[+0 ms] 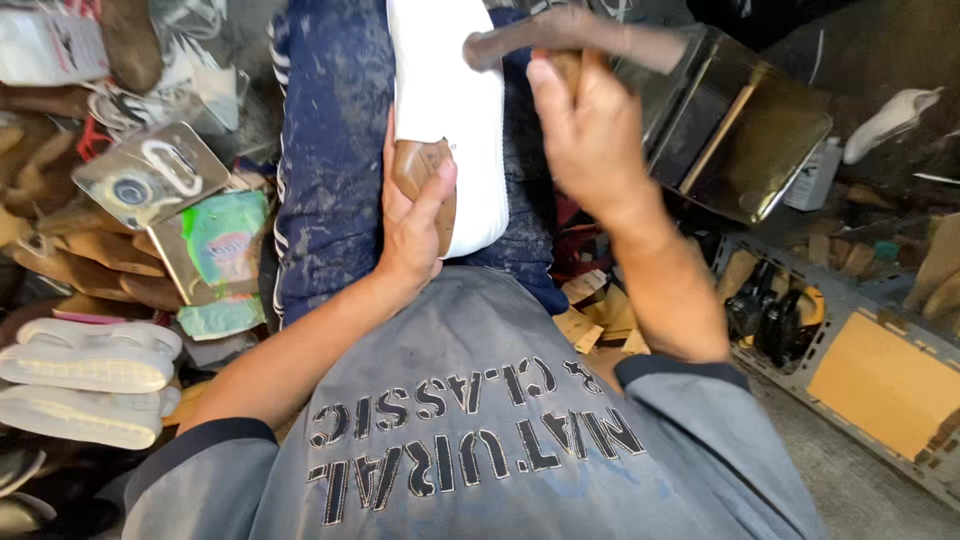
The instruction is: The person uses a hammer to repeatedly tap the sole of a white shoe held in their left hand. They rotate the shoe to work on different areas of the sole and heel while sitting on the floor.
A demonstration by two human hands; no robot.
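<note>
Closest to the lens is a grey shirt (pixel 480 420) with dark lettering across it, both forearms coming out of its sleeves. Past that, a leg in dusty blue trousers (pixel 335 150), and lying along that leg is a white sole (pixel 450 110).

Left hand (pixel 415 215) is curled round the near end of the sole, fingers tucked out of sight on the far side and thumb pressed over a brown heel block (pixel 425 185) sitting on the sole — so it's closed on both, pinning them against the leg.

Right hand (pixel 590 130) is up above and to the right of the sole, fist closed round the wooden handle of a hammer (pixel 575 35). The head is a blurry dark bar sticking out both sides above the knuckles, its left end hanging over the top part of the sole. Can't tell from the blur whether it's touching.

Just right of that hand there's an open metal box (pixel 740 130) with a shiny lid. Further right and lower, a grey tray (pixel 850 340) with dark bits and cardboard in it.

Left of the left hand — a pile of stuff: a green packet (pixel 225 245), a clear blister pack (pixel 150 170), brown leather offcuts (pixel 100 250), and nearer the elbow, a stack of white soles (pixel 85 385).
</note>
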